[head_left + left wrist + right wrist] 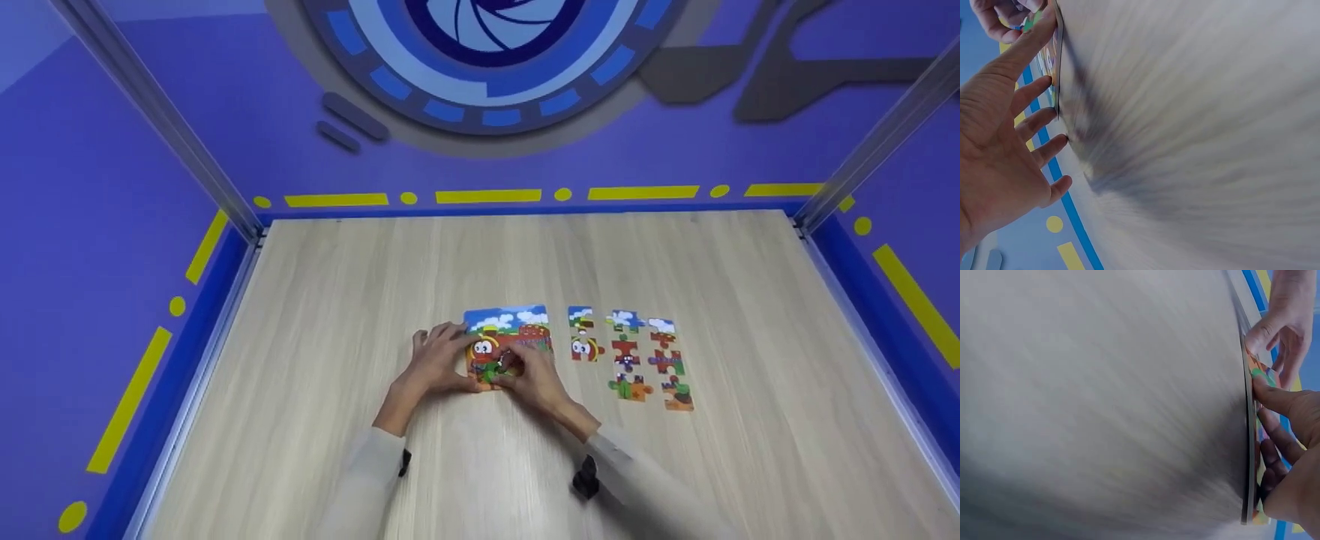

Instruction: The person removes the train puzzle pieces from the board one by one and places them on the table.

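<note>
A colourful jigsaw puzzle (506,316) lies in its flat board, showing a cartoon face, sky and grass. At its left side is my left hand (435,362), fingers spread and mostly straight. In the left wrist view, the left thumb (1013,53) rests on the board's near corner. Over the board's lower part, my right hand (538,380) pinches a partly green jigsaw piece (1264,376) between thumb and fingers. This hand covers the puzzle's lower right, so how far the piece sits in the picture is hidden.
Right of the board, loose jigsaw pieces lie in three rough columns: a left one with a cartoon face piece (583,349), a middle one with a red piece (625,347), and a right one (679,397). Purple panels wall the wooden table (337,285) at back and sides.
</note>
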The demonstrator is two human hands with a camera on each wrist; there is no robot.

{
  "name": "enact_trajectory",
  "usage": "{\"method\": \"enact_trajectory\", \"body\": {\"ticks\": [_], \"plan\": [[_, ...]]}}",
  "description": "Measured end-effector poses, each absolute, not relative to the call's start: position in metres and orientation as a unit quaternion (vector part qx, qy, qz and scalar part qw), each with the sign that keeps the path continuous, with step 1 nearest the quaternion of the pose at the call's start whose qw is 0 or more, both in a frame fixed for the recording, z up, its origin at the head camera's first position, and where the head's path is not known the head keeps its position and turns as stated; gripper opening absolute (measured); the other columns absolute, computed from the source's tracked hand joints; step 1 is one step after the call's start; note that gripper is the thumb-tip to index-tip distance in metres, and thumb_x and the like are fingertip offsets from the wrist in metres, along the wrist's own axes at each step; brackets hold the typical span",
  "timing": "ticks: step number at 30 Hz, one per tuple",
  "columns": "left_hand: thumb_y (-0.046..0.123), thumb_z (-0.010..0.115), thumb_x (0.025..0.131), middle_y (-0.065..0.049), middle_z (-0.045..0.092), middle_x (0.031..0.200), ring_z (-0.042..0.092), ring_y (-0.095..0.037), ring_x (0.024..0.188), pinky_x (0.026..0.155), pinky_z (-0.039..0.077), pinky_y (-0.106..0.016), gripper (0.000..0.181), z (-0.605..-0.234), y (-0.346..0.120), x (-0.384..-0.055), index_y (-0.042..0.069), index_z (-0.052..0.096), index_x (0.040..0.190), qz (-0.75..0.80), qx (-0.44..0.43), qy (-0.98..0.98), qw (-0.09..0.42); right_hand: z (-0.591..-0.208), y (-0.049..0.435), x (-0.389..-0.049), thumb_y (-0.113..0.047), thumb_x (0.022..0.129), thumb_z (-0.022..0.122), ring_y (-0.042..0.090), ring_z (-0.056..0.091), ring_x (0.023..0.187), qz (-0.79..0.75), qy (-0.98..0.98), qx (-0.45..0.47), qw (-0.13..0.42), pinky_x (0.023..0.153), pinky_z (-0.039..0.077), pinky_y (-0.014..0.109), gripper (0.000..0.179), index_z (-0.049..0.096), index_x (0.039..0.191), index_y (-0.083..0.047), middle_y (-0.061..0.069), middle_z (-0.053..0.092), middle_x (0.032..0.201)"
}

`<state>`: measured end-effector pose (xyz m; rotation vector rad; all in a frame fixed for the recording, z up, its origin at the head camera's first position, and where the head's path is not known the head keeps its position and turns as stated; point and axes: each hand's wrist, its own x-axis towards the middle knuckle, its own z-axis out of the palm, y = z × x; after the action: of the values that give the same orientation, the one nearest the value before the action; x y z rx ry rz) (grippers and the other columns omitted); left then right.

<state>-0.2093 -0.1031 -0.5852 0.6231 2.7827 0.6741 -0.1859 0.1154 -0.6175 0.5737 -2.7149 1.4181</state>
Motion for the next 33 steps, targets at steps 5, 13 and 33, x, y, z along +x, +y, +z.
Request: {"method": "enact_trajectory", "body": {"ticks": [5, 13, 33], "plan": [[0.045, 0.092, 0.071, -0.017, 0.047, 0.156, 0.038, -0.043, 0.144, 0.11, 0.024, -0.071, 0.082, -0.585, -0.104, -0.207, 0.015, 0.061, 0.141, 0.24, 0.212, 0.942, 0.098, -0.615, 0.114, -0.183, -0.005, 0.084, 0.081, 0.017, 0.066, 0.08, 0.474, -0.859, 0.194, -0.009, 0.072, 0.052, 0.026, 0.028, 0.066, 0.108, -0.005, 0.009, 0.072, 0.088], [0.044, 0.091, 0.072, -0.017, 0.045, 0.158, 0.036, -0.043, 0.146, 0.112, 0.023, -0.069, 0.083, -0.584, -0.103, -0.208, 0.016, 0.059, 0.143, 0.241, 0.208, 0.942, 0.107, -0.6, 0.123, -0.177, -0.005, 0.088, 0.078, 0.011, 0.065, 0.083, 0.512, -0.841, 0.166, -0.057, 0.075, 0.051, 0.02, 0.027, 0.066, 0.112, -0.006, 0.007, 0.072, 0.094], [0.042, 0.092, 0.072, -0.016, 0.046, 0.157, 0.035, -0.042, 0.147, 0.114, 0.02, -0.071, 0.082, -0.585, -0.103, -0.207, 0.016, 0.059, 0.143, 0.246, 0.197, 0.942, 0.111, -0.586, 0.197, -0.169, -0.001, 0.084, 0.08, 0.014, 0.066, 0.083, 0.504, -0.858, 0.092, -0.046, 0.077, 0.052, 0.024, 0.03, 0.068, 0.11, -0.009, 0.005, 0.072, 0.091]]}}
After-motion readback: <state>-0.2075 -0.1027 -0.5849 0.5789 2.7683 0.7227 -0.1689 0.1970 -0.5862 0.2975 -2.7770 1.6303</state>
